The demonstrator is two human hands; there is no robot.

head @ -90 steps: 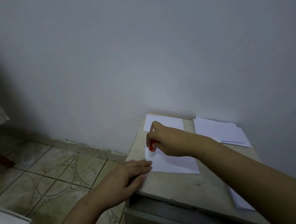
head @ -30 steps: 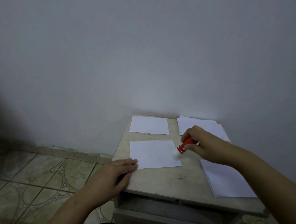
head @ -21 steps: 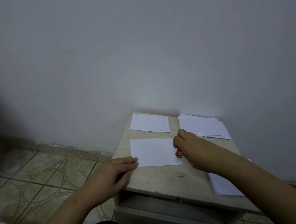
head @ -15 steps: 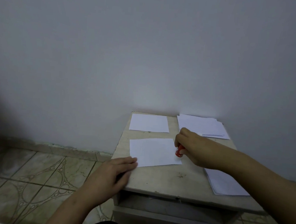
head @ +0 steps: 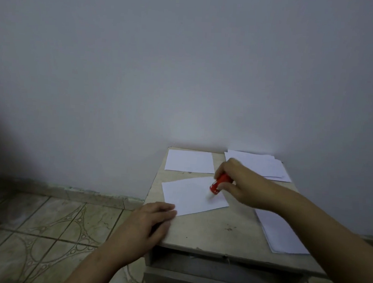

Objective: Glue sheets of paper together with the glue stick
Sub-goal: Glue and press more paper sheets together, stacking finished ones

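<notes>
head view: i see a small worktop (head: 218,234) set against a plain pale wall (head: 186,64), with patterned floor tiles (head: 42,226) off toward nine o'clock. my right hand (head: 242,185) is clamped around a red glue stick (head: 219,183), fingers curled over its barrel and thumb underneath; the stick is tilted, its lower end pointing toward seven o'clock and meeting the right part of the middle sheet (head: 190,194). that end is blurred, so i cannot tell how firmly it presses. the middle sheet of white paper lies flat near the centre of the worktop, turned slightly out of line with the worktop's edges. my left hand (head: 151,223) lies flat with straight fingers, holding nothing, its fingertips touching the sheet's near-left corner at seven o'clock and the rest of the hand resting over the worktop's near-left corner. a second single sheet (head: 189,161) lies at eleven o'clock against the wall, apart from the middle one. a loose stack of paper (head: 265,166) sits at one o'clock, partly behind my right hand. another stack (head: 280,234) lies at four o'clock along the right edge, partly covered by my right forearm. an open recess (head: 216,269) shows dark below the worktop's front edge.
</notes>
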